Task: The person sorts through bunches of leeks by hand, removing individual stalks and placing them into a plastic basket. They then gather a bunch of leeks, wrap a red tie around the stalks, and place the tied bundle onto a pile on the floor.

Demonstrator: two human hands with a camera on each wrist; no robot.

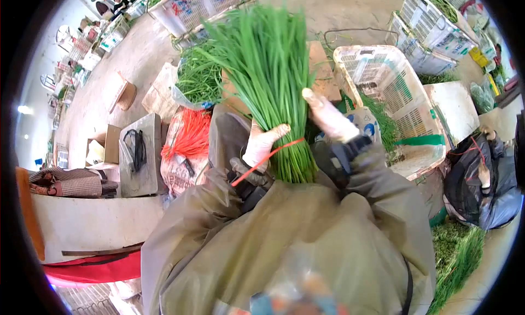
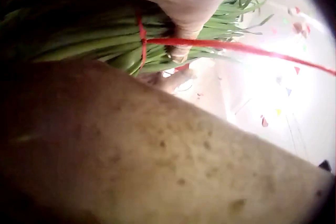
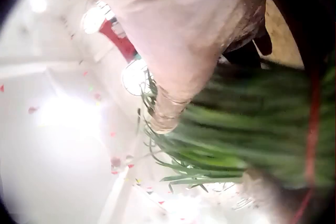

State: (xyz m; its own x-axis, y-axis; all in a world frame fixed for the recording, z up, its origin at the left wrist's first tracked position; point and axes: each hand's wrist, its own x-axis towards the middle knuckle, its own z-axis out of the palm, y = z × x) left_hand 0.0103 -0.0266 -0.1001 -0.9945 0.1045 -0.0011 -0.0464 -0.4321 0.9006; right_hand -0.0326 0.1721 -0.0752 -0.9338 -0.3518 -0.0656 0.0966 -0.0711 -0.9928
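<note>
Beige concrete-looking floor, kinda scuffed. Messy heap of long thin green stalks on it, plus small tan boxy block.

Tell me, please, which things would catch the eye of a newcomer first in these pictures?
The big bunch of green leaves would probably come first, in the middle of the head view, with the left hand gripping it and a red tie round its lower part. Next would be the pile of bright red strips, left of that hand. Then perhaps the large white crate on the right, with more greens inside.
</note>
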